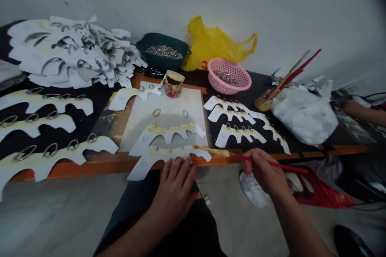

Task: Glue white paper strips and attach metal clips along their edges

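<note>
My right hand (262, 168) is shut on a red-handled paintbrush (271, 163), whose bristles (212, 151) carry yellow glue. The bristles reach over a scalloped white paper cutout (157, 164) with a yellow glue band along its top. My left hand (176, 184) lies on that cutout's near edge, fingers slightly apart. Another glued cutout (169, 136) sits just beyond it on a white backing sheet (169, 106). Two metal rings (156, 112) lie loose on the sheet. An open glue tin (174, 86) stands at the sheet's far end.
Ringed cutouts (39, 128) lie in rows on the left, with a heap of cutouts (72, 52) behind. A green tray of rings (163, 51), a pink basket (229, 76), a yellow bag (214, 44) and a white bag (304, 116) stand beyond. A co-worker's forearm (364, 112) enters at right.
</note>
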`<state>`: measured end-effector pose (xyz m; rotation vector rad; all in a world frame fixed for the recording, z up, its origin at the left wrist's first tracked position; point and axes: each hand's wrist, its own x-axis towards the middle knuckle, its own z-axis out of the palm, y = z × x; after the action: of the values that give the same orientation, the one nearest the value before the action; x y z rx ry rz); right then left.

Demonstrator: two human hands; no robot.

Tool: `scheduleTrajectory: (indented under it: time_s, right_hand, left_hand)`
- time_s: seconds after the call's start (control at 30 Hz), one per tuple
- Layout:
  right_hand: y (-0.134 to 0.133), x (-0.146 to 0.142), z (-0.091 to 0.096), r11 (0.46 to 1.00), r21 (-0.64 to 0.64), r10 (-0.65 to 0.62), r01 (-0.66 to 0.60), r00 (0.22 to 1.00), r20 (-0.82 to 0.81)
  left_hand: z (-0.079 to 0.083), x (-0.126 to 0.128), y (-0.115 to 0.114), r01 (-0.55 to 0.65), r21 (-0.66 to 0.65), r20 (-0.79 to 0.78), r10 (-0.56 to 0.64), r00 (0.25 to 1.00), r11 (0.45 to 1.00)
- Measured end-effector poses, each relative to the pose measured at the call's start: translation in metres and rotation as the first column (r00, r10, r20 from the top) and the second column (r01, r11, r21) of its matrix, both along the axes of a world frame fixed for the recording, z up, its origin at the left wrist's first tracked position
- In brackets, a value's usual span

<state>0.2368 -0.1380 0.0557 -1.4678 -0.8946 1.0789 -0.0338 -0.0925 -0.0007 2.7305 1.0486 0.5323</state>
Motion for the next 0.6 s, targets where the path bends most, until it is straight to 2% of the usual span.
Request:
scheduleTrajectory:
  time_s: [0.37,0.5,0.6]
  right_hand:
    - [-0.003,-0.006,0.014,0.995,-0.039,-0.097,0.097,0.995,-0.002]
    - [-0.002,-0.012,0.016,0.991,0.030,-0.132,0.133,0.991,-0.038]
    - [0.002,-0.023,0.013,0.996,0.061,-0.070,0.071,0.997,-0.015]
  left_hand:
    - [0.003,-0.007,-0.003,-0.004,-0.048,-0.060,0.002,0.998,0.999]
    - [0.002,-0.009,-0.005,-0.005,-0.056,-0.067,0.001,0.998,0.998]
    - [0.003,-0.010,-0.006,-0.006,-0.073,-0.083,0.000,0.997,0.997]
